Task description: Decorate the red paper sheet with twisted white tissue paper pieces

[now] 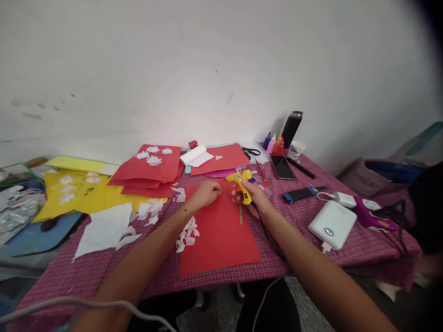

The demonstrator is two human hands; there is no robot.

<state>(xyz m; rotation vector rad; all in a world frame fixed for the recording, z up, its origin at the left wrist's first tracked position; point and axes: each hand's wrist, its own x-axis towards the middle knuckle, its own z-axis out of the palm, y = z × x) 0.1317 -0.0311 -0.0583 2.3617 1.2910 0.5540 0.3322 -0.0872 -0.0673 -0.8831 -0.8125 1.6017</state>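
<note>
My right hand [258, 196] is wrapped round the handle of a yellow hot glue gun [246, 186], its nozzle pointing left. Just left of the nozzle, my left hand [206, 192] is closed with the fingertips pinched together; what they hold, if anything, is too small to make out. Both hands are above a red sheet of paper [221, 240]. A small pile of torn white paper bits [188, 234] lies on the sheet's left edge. Beneath the right hand, a wooden craft stick [241, 215] rests on the sheet.
On the left are white paper [104, 226], yellow sheets [93, 196] and red sheets with white paper flowers [154, 160]. Black scissors [252, 151], paint bottles [272, 144], a black flask [292, 128], a phone [282, 167] and a white power bank [332, 223] stand or lie rightward.
</note>
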